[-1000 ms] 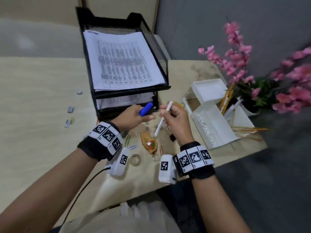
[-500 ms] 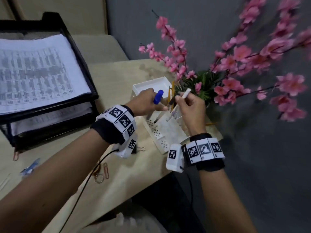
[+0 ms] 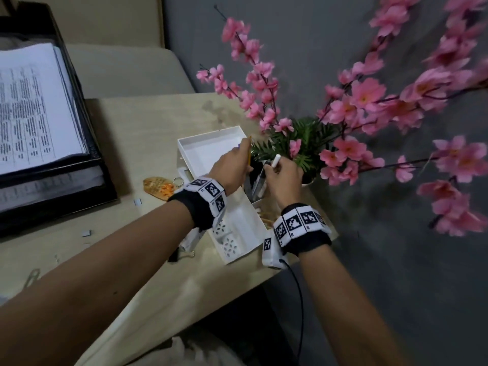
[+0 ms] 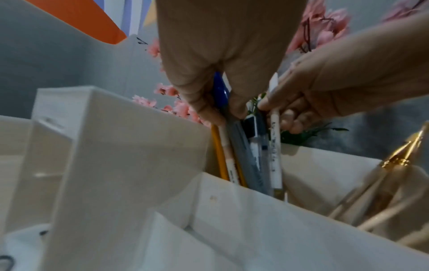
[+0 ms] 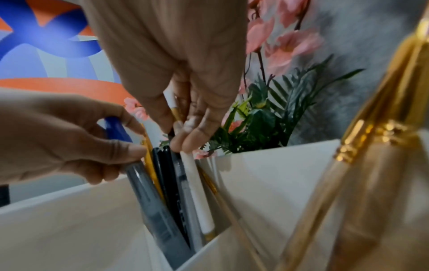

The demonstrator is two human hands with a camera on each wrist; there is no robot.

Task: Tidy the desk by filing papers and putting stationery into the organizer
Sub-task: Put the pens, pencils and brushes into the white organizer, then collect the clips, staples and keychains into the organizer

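Note:
A white desk organizer (image 3: 239,228) stands at the desk's right edge. Its pen compartment (image 5: 267,183) holds several pens and pencils. My left hand (image 3: 232,165) pinches a grey marker with a blue cap (image 4: 220,91), whose lower end is down in that compartment (image 5: 148,192). Beside it my right hand (image 3: 282,175) grips a slim white pen (image 3: 276,160), also standing in the compartment (image 4: 275,146). A black paper tray (image 3: 87,133) at the left holds printed sheets (image 3: 31,107).
A pink artificial flower plant (image 3: 303,143) stands right behind the organizer. On the desk lie an orange keychain (image 3: 159,186), a binder clip (image 3: 182,253), paper clips (image 3: 31,277) and small staples (image 3: 86,233). Gold-tipped pens (image 5: 371,146) fill another compartment.
Both hands carried the pens from in front of the paper tray to the organizer and have lowered them into the pen compartment. The view swung right.

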